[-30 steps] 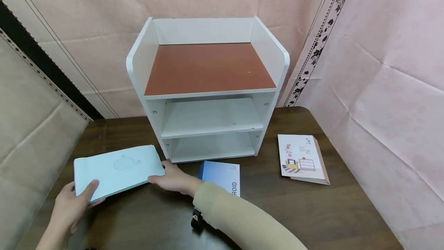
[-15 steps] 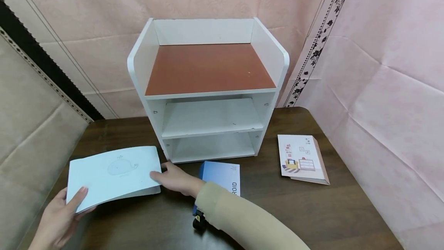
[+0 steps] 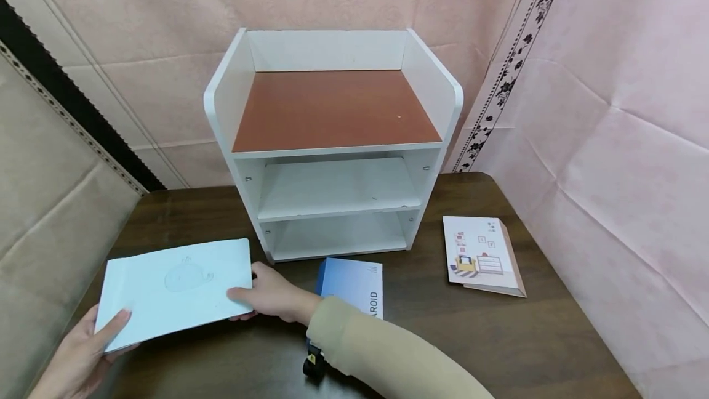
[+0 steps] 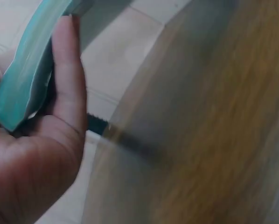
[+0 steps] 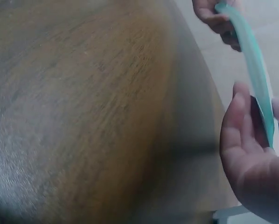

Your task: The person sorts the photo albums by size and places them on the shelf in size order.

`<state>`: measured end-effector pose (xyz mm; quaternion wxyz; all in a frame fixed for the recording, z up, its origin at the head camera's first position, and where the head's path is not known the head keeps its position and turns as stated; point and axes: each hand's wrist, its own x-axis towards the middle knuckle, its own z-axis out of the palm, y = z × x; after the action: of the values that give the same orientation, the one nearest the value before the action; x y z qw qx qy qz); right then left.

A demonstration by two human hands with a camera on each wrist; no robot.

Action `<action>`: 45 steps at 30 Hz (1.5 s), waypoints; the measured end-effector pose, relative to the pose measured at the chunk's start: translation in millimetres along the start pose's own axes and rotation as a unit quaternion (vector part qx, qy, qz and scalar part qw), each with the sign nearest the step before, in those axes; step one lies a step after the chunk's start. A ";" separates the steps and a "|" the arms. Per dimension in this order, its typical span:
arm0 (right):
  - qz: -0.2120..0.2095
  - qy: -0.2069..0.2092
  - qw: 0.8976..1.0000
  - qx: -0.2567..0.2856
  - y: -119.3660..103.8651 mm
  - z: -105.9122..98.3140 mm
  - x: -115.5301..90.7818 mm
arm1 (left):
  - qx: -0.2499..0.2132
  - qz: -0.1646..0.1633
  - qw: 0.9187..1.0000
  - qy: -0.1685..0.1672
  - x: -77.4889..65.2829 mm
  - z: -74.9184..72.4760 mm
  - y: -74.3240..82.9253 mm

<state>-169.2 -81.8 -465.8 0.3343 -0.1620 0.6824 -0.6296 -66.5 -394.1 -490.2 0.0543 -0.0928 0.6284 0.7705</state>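
Note:
A pale blue notebook (image 3: 177, 291) with a faint whale drawing on its cover is held up between both hands in the head view. My left hand (image 3: 83, 346) grips its left end, thumb on the cover and fingers beneath. At the right end, my right hand (image 3: 274, 294) pinches it the same way. In the left wrist view the notebook's teal edge (image 4: 30, 70) lies between thumb and fingers. The right wrist view has the notebook (image 5: 256, 70) edge-on, slightly bowed, with both hands on it. Below the right forearm, a blue box (image 3: 354, 285) is partly covered by the sleeve.
A white shelf unit (image 3: 338, 211) with a brown top panel (image 3: 338, 109) stands at the back of the dark wooden table (image 3: 432, 337). On the right lies a white book (image 3: 480, 251) with a printed cover. Pink cloth (image 3: 609, 140) hangs behind and beside the table.
The notebook has moved left and nearer to me, with both hands following. Half a second ago its lower pages hung apart from the cover at the right; now they lie together.

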 end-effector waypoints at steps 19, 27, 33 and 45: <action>-0.114 0.047 0.957 -0.264 -8.6 -33.2 -53.1 | 0.247 -0.118 0.961 -0.046 7.7 25.7 11.7; -0.139 0.050 0.962 -0.229 -9.6 -70.5 -82.1 | 0.228 -0.010 0.971 -0.068 7.9 72.0 20.1; -0.131 0.067 0.962 -0.228 -6.4 -101.2 -101.6 | 0.249 0.031 0.965 -0.072 9.0 111.0 24.6; -0.132 0.102 0.967 -0.191 1.7 -148.4 -132.3 | 0.161 0.093 0.980 -0.072 14.2 187.2 22.0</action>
<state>-171.1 114.8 -436.5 0.1396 -0.2467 0.7929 -0.5394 -98.8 -216.0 -436.0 0.0420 0.0313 0.7445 0.6656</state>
